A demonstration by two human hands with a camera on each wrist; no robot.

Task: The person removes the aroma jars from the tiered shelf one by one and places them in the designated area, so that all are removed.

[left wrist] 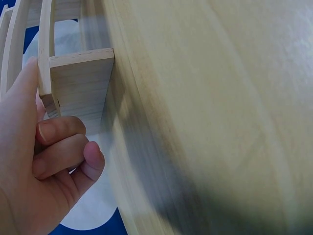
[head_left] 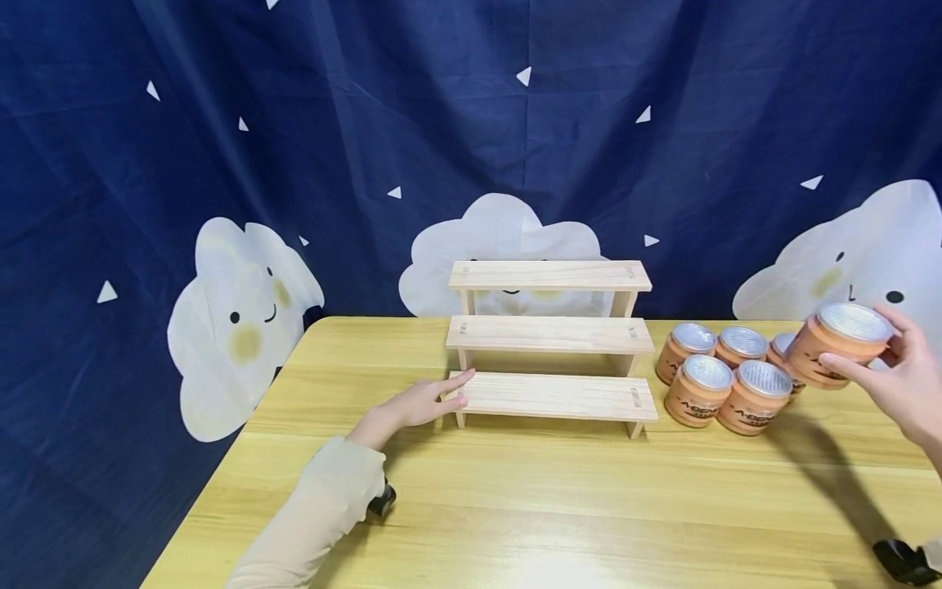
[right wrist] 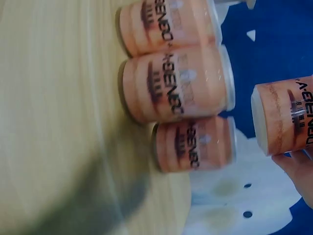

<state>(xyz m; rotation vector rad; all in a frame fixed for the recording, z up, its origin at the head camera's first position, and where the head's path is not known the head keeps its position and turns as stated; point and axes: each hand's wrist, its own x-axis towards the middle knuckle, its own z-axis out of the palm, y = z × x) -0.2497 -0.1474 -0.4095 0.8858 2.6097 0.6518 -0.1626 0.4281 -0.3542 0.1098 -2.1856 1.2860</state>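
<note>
A three-tier wooden shelf [head_left: 548,334] of pale wood stands at the back middle of the table. My left hand [head_left: 423,402] grips the left end of its lowest tier, thumb and finger at the board's edge. In the left wrist view the other fingers [left wrist: 61,156] curl beside the board's end. My right hand [head_left: 901,368] holds an orange can [head_left: 839,345] with a silver lid, raised above the tabletop at the far right. The can is upright, its dark lettering facing me. Close to it, several matching cans [head_left: 699,401] stand grouped right of the shelf.
The yellow wooden table [head_left: 515,491] ends at a rounded back left corner. Behind it hangs a dark blue curtain [head_left: 441,123] printed with white clouds and triangles. The grouped cans stand very close to the shelf's right end.
</note>
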